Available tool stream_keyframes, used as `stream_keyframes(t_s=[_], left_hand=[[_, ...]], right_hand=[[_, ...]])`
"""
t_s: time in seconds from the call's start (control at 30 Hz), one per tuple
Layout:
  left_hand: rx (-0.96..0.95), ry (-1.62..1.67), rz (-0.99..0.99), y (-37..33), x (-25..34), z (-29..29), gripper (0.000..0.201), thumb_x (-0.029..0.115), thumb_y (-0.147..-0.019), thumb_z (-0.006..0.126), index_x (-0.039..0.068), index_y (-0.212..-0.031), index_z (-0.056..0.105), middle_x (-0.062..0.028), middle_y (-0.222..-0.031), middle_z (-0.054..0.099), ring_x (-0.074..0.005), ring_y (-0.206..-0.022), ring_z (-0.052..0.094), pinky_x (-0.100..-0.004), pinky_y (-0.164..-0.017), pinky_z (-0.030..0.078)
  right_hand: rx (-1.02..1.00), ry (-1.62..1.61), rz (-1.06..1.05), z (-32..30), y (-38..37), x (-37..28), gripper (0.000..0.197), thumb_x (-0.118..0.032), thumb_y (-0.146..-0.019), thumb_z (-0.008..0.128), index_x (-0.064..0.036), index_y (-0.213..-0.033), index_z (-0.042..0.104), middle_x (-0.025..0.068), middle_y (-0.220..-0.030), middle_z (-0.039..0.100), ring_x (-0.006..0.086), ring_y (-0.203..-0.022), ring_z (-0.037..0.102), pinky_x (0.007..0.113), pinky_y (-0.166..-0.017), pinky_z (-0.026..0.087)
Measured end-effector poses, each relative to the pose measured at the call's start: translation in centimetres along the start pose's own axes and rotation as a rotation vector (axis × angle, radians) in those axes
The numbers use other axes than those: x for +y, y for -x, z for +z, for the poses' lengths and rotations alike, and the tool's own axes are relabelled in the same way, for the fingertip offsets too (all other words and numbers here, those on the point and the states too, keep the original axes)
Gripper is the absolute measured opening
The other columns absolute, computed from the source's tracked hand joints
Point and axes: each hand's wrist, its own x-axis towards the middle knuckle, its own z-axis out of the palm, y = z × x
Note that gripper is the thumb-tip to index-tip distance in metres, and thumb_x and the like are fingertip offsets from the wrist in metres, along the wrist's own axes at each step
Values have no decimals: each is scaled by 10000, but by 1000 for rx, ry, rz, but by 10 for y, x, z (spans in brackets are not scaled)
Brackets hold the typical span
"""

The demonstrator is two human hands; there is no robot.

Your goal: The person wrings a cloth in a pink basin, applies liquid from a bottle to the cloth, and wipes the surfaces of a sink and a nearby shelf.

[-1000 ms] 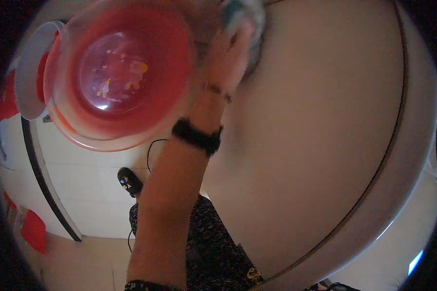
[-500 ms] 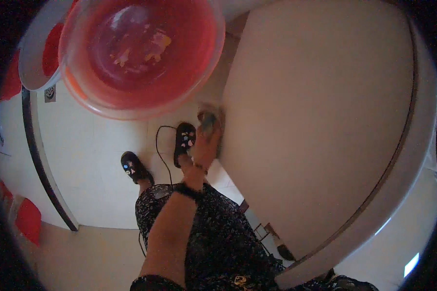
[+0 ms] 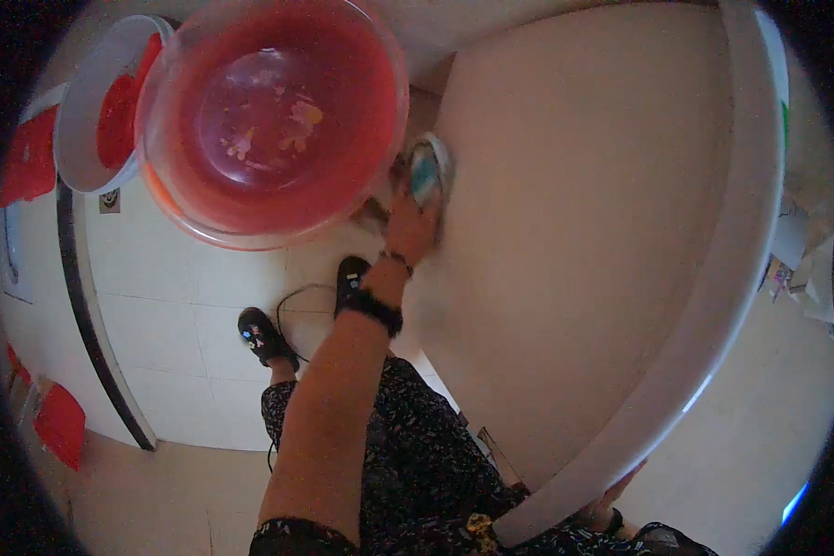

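Observation:
My left hand (image 3: 411, 222) reaches forward and is closed on a blurred oval white-and-teal scrubber (image 3: 424, 176); its exact kind is unclear. The scrubber is against the left edge of a broad beige door (image 3: 584, 241), low down. On the door's far side, near its pale rim, my right hand (image 3: 623, 488) shows only in part. Its fingers lie along the outer face beside the edge, and the palm is hidden. A dark band circles each wrist.
A large translucent red basin (image 3: 278, 199) fills the upper left, with a white bucket (image 3: 79, 139) beside it. A floor drain (image 3: 109, 201) lies below the bucket. A dark cable (image 3: 292, 296) runs near my black clogs (image 3: 259, 335). A dark threshold strip (image 3: 79, 278) crosses at left.
My left hand has moved up and forward along the door's edge with the scrubber. The door has shifted slightly in view, and my right hand has come into sight at its rim.

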Motion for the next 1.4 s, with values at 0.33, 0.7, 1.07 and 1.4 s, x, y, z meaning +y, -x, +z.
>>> stream_keyframes(t_s=[0.33,0.7,1.07,1.4], left_hand=[[-115,418,-342,142,22,-13,509,140,-859,475,-6,-1293,254,-176,-1288,354,-249,-1207,328,-351,-999,266],[191,181,52,-135,166,-50,517,338,-826,482,10,-1218,405,-240,-1159,476,-344,-1085,454,-379,-913,351],[-24,851,575,-53,285,-86,307,226,-856,513,15,-1078,512,-104,-1022,577,-252,-982,523,-329,-899,362],[-616,974,-213,173,162,-77,647,60,-671,632,3,-1247,342,-193,-1288,299,-335,-1212,276,-380,-1014,227]], right_hand=[[-73,135,-10,-13,-16,-3,419,-250,-833,373,34,-1140,388,265,-1220,356,374,-1126,365,481,-937,305],[-12,-74,-5,3,-26,-28,436,-218,-801,399,31,-1158,401,269,-1222,329,369,-1129,356,463,-947,290],[67,-112,-21,5,-30,-32,427,-129,-749,395,80,-1120,422,317,-1221,334,418,-1118,371,473,-945,302],[132,-288,5,14,-38,-44,378,-94,-816,374,54,-1158,436,251,-1237,360,354,-1150,373,409,-961,315]])
